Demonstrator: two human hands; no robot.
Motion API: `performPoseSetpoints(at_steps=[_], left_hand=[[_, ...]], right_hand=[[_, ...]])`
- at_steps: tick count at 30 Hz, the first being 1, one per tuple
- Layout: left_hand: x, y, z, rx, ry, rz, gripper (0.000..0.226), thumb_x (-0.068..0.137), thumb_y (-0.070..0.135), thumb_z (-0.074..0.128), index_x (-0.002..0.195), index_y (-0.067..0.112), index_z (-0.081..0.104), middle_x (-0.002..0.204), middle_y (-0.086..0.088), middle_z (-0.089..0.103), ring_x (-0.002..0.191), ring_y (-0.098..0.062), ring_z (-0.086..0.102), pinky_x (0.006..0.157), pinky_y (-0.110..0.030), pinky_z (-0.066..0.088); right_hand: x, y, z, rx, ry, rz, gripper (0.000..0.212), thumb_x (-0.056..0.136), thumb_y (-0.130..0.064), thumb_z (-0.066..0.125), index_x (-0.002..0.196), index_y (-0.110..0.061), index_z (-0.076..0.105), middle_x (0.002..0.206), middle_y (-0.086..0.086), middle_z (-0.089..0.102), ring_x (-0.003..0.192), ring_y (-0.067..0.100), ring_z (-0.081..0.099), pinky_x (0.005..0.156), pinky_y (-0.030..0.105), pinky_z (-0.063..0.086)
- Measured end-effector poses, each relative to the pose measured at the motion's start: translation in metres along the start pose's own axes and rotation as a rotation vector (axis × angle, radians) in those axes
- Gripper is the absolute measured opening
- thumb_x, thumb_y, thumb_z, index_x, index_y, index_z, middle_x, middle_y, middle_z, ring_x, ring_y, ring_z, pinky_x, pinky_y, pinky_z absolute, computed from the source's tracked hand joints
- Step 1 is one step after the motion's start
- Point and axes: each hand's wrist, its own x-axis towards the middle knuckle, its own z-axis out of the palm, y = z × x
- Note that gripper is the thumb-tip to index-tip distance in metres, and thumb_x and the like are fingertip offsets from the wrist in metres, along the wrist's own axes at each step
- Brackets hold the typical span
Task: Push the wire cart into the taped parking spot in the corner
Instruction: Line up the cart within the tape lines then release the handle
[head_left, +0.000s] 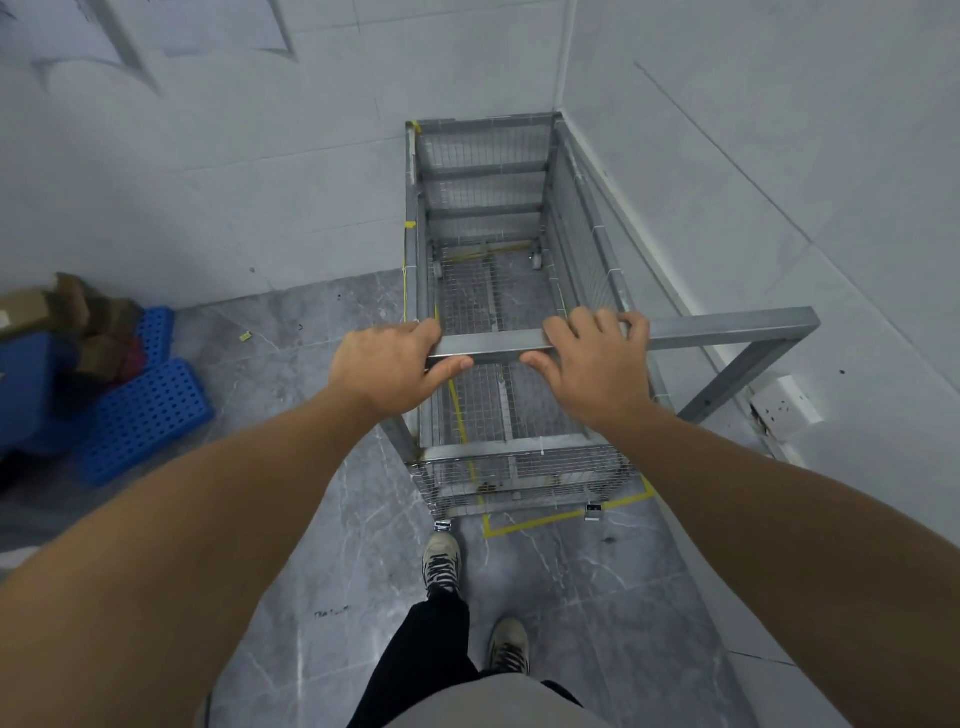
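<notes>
The wire cart (488, 218) is a tall grey metal frame with mesh sides and small castors, standing in the corner between two white walls. My left hand (387, 366) and my right hand (592, 358) both grip its near top bar (493, 347), fingers over it and thumbs under. Yellow floor tape (535, 522) marks the parking spot; its near corner and front line show just in front of the cart's near castors, and another strip is visible through the mesh floor. The cart's far end touches or nearly touches the back wall.
A handle bar (748, 325) juts from the cart toward the right wall, above a wall socket (787, 405). Blue perforated plastic trays (145, 415) and cardboard boxes (62, 312) lie on the floor at left. My feet (441, 564) stand on grey marble tiles behind the cart.
</notes>
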Motion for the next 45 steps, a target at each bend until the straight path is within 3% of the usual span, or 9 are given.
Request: performPoseSetpoints(at_steps=[15, 24, 35, 40, 45], left_hand=[[0.0, 0.007, -0.01, -0.073, -0.083, -0.059, 0.049, 0.087, 0.071, 0.032, 0.085, 0.024, 0.043, 0.076, 0.004, 0.058, 0.065, -0.018, 0.053, 0.059, -0.032, 0.037], [0.001, 0.008, -0.009, -0.017, -0.093, -0.035, 0.056, 0.088, 0.07, 0.026, 0.092, 0.02, 0.05, 0.078, 0.001, 0.058, 0.064, -0.019, 0.054, 0.057, -0.031, 0.037], [0.0, 0.005, -0.009, 0.019, -0.063, 0.023, 0.048, 0.09, 0.069, 0.026, 0.086, 0.024, 0.04, 0.074, 0.002, 0.059, 0.058, -0.019, 0.052, 0.05, -0.03, 0.034], [0.002, 0.005, -0.006, 0.008, -0.022, 0.098, 0.049, 0.091, 0.066, 0.028, 0.095, 0.023, 0.05, 0.082, 0.003, 0.063, 0.064, -0.021, 0.06, 0.052, -0.03, 0.034], [0.002, 0.005, -0.007, 0.008, -0.02, 0.082, 0.048, 0.091, 0.067, 0.027, 0.095, 0.025, 0.05, 0.082, 0.005, 0.062, 0.065, -0.019, 0.059, 0.05, -0.029, 0.032]], right_hand=[[0.001, 0.0, -0.004, -0.019, -0.052, -0.008, 0.048, 0.097, -0.064, 0.039, 0.098, -0.019, 0.057, 0.091, 0.003, 0.058, 0.086, 0.028, 0.052, 0.088, 0.049, 0.034], [0.003, 0.0, -0.006, 0.038, -0.088, 0.011, 0.049, 0.095, -0.065, 0.04, 0.099, -0.02, 0.058, 0.091, 0.002, 0.059, 0.087, 0.027, 0.052, 0.088, 0.049, 0.034], [0.0, 0.012, -0.006, 0.076, -0.083, -0.053, 0.045, 0.095, -0.061, 0.037, 0.11, -0.024, 0.058, 0.095, 0.0, 0.06, 0.087, 0.025, 0.055, 0.087, 0.046, 0.035], [-0.002, 0.03, -0.009, 0.017, -0.044, -0.026, 0.052, 0.093, -0.069, 0.041, 0.1, -0.021, 0.059, 0.091, 0.001, 0.059, 0.086, 0.027, 0.055, 0.088, 0.047, 0.036], [-0.012, 0.056, -0.011, 0.011, -0.049, 0.018, 0.053, 0.093, -0.071, 0.038, 0.096, -0.022, 0.058, 0.089, 0.001, 0.059, 0.087, 0.028, 0.053, 0.092, 0.05, 0.035]])
